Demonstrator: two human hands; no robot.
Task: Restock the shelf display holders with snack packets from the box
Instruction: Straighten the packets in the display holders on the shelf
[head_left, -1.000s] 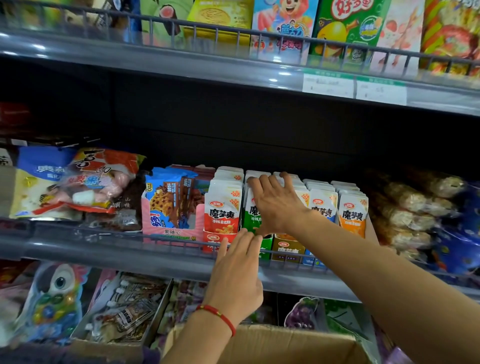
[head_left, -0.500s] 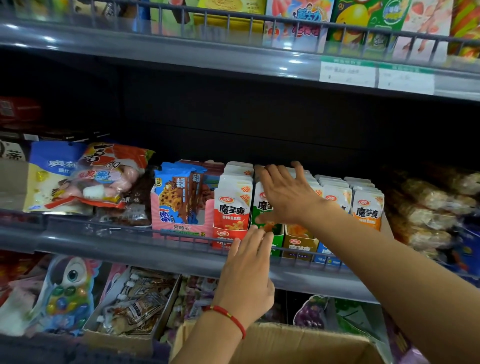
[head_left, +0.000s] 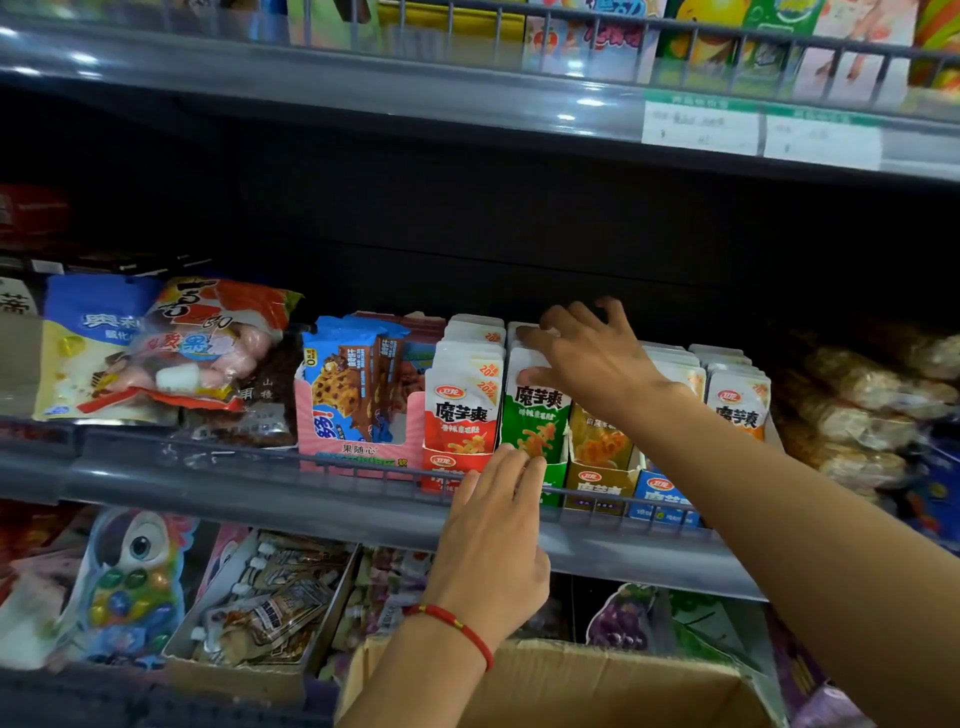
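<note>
My right hand (head_left: 587, 358) lies spread on top of the green packets (head_left: 535, 410) in their holder (head_left: 553, 475), pressing them back; my left hand (head_left: 493, 525), fingers straight, steadies its front. If I push too hard, the row could buckle and spill over the rail (head_left: 363, 465). The box (head_left: 597, 686) waits below.

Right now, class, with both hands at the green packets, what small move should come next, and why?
Probably press the green packets back and level. The right hand lies across their tops, fingers spread, while the left hand touches the front of their holder. Neither hand carries a fresh packet, so tidying this row seems due before reaching into the box.
</note>
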